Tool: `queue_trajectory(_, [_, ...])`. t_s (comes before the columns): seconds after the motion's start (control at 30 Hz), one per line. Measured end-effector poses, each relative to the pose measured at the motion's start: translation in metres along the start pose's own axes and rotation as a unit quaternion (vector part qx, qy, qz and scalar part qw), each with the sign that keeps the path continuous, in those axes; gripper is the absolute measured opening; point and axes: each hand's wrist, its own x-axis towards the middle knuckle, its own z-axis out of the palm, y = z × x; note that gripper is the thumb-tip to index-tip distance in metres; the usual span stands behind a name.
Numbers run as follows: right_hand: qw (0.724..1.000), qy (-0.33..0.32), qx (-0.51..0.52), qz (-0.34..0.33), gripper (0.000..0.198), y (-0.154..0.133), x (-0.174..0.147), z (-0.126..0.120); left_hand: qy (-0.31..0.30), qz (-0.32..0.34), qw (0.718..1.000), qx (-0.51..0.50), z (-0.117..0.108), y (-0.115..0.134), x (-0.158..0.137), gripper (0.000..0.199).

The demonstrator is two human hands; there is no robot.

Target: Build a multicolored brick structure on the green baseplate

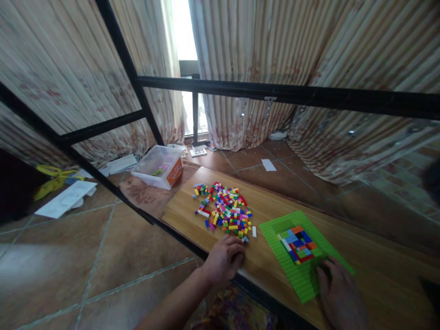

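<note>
A pile of small colourful toy bricks (pixel 228 208) lies loose on the wooden board. My left hand (pixel 225 257) rests at the near edge of this pile, its fingers curled in; whatever they may hold is hidden. A single white brick (pixel 254 231) lies just right of the pile. Further right is a green studded baseplate (pixel 282 263), with a flat block of orange, blue, red, white and black bricks (pixel 298 244) built on it. My right hand (pixel 338 286) lies over the baseplate's near right edge, thumb and fingers bent but apart, with no brick visible between them.
A clear plastic box (pixel 151 169) with an orange label and a few pieces inside stands beyond the board's left end. Black metal bars (pixel 240 87) run across and down the left side. Papers (pixel 65 199) lie on the tiled floor, with curtains behind.
</note>
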Motion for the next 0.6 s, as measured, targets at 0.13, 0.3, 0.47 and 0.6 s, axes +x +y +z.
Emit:
queue_trajectory(0.13, [0.997,-0.049,0.051,-0.041,0.037,0.023,0.022,0.002,0.02,0.008,1.0,0.012,0.005,-0.005,0.001,0.012])
queue_trajectory(0.3, [0.989,-0.1,0.103,-0.046,0.031,0.044,0.064,0.001,0.072,-0.015,0.997,0.036,0.007,-0.006,0.003,0.018])
queue_trajectory(0.47, [0.991,-0.066,0.116,-0.018,0.03,0.043,0.072,0.007,0.168,-0.052,0.982,0.066,-0.013,-0.013,0.003,0.019])
queue_trajectory(0.6, [0.993,0.012,0.121,-0.004,0.029,0.033,0.061,0.019,0.278,-0.197,0.929,0.143,-0.054,-0.034,0.022,0.026])
